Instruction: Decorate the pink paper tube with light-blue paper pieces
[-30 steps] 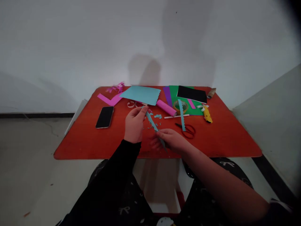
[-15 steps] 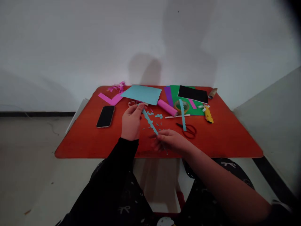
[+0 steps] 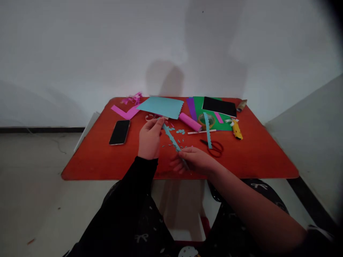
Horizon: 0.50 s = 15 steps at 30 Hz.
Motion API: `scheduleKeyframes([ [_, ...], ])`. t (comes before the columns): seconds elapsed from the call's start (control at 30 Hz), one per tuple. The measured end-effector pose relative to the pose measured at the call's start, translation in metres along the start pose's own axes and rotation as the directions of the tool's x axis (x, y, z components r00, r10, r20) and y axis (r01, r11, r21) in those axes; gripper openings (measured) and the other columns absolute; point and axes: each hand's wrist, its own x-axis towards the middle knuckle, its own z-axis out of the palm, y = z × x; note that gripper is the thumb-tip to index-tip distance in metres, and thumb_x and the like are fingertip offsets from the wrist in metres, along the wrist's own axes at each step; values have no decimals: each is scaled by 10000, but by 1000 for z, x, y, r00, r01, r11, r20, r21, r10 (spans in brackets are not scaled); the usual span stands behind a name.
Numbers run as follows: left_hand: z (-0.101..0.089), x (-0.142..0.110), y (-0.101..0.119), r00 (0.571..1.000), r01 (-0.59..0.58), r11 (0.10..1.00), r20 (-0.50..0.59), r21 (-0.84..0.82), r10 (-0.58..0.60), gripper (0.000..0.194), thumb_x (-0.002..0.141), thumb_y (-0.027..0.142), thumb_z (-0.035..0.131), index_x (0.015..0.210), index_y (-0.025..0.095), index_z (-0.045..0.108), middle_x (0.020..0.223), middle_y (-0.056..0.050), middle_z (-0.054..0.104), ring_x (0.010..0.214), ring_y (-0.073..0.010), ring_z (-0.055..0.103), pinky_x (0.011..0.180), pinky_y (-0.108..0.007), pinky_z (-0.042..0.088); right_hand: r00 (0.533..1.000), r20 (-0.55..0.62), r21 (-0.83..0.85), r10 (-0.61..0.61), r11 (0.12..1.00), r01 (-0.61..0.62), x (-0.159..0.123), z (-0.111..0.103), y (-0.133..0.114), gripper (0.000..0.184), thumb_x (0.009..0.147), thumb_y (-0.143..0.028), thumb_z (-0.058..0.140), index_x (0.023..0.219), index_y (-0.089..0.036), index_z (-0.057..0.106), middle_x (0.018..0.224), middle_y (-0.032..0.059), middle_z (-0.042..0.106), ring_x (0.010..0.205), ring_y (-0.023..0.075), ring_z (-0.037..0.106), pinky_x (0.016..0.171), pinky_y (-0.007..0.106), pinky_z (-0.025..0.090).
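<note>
A narrow light-blue paper strip (image 3: 170,136) with one scalloped edge is stretched slantwise between my hands, above the table. My left hand (image 3: 150,138) pinches its upper end between thumb and fingers. The lower end is gripped by my right hand (image 3: 194,159), thumb on top; a bit of the strip shows below the fingers, which are slightly blurred. Small blue paper scraps (image 3: 180,131) lie scattered behind the strip. To the right, red-handled scissors (image 3: 215,149) rest on the table, partly under another scalloped blue strip (image 3: 208,130).
On the red table (image 3: 91,162) lie a phone (image 3: 119,132), a blue sheet (image 3: 162,106), pink strips (image 3: 125,113), a pink roll (image 3: 190,122), a tape roll (image 3: 210,121), a green sheet (image 3: 198,105), a black pad (image 3: 219,106) and a yellow item (image 3: 237,129). A wall stands behind.
Both hands keep hold of the blue strip in nearly the same place. The fingers of my right hand have shifted slightly around its lower end.
</note>
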Motion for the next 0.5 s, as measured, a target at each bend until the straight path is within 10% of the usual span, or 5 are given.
scheduleKeyframes([
  [0.5, -4, 3, 8, 1000, -12, 999, -12, -30, 11, 210, 793, 367, 792, 797, 161, 748, 810, -27, 688, 605, -73, 455, 549, -225, 327, 999, 45, -68, -15, 998, 18, -3, 5, 3, 430, 821, -439, 823, 1116, -138, 736, 997, 130, 812, 807, 186, 770, 683, 265, 590],
])
